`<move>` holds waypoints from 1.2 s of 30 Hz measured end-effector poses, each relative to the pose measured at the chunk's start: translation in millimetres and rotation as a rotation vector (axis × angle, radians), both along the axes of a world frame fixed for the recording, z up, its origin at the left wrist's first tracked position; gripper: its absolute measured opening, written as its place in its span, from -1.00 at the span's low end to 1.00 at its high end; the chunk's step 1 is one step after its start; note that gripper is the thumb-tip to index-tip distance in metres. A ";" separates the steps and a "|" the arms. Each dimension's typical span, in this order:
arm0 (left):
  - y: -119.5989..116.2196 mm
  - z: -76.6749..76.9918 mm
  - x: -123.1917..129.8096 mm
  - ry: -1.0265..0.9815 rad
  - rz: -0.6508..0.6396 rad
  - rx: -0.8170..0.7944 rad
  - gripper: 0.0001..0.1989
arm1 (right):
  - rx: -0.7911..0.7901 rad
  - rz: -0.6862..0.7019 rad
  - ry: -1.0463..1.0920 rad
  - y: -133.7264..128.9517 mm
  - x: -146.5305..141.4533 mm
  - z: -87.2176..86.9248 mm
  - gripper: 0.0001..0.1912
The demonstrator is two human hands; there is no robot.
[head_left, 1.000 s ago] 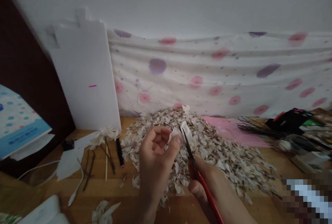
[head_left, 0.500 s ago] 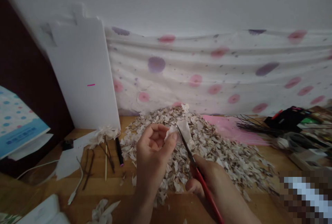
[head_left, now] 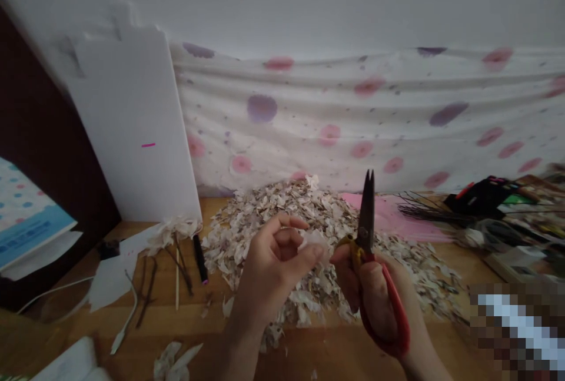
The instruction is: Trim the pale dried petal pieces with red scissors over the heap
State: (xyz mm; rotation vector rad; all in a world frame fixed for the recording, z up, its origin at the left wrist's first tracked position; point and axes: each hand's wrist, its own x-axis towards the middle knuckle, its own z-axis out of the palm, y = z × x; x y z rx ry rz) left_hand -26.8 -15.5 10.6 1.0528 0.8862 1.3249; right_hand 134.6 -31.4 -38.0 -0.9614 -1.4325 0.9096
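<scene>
My left hand [head_left: 282,257] pinches a thin whitish petal-like piece [head_left: 312,241] between thumb and fingers, over a heap of pale dry flakes [head_left: 265,204]. Close to it on the right, my right hand [head_left: 375,287] is wrapped round red-handled scissors [head_left: 365,222]. Their dark blades point up, with the tips slightly apart, and touch nothing. Part of the held piece is hidden behind my left thumb.
A white board [head_left: 132,133] leans at the left. Before it lie a pale ruffled flower [head_left: 174,234], brown twigs [head_left: 148,292], a black marker [head_left: 200,259] and a white cable [head_left: 128,316]. Pink sheet [head_left: 397,216] and dark wires [head_left: 428,210] are at the right.
The scissors have come away from the pale piece and turned from slanting left to pointing up. My left hand has shifted slightly right with the piece. The view has moved a little.
</scene>
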 end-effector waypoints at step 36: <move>1.8 -12.0 12.9 0.080 0.317 0.173 -0.90 | -0.109 0.036 0.055 12.1 -0.7 22.5 -0.27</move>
